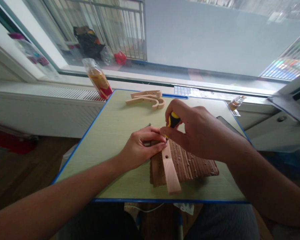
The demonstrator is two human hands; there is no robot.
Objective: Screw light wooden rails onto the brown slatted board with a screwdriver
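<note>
My right hand (pixel 195 131) is closed round a screwdriver with a yellow and black handle (pixel 173 120), its tip pointing down at the top end of a pale wooden strip (pixel 170 170). The strip has holes in it and lies on a brown corrugated cardboard pad (pixel 192 165). My left hand (pixel 142 148) presses against the strip's top end, fingers pinched together right by the screwdriver tip; what they pinch is hidden.
Curved wooden pieces (pixel 147 99) lie at the far side of the green, blue-edged table (pixel 110 133). A plastic bottle with a red label (pixel 98 78) leans at the far left corner. A small bottle (pixel 236 101) rests at the far right. A window sill runs behind.
</note>
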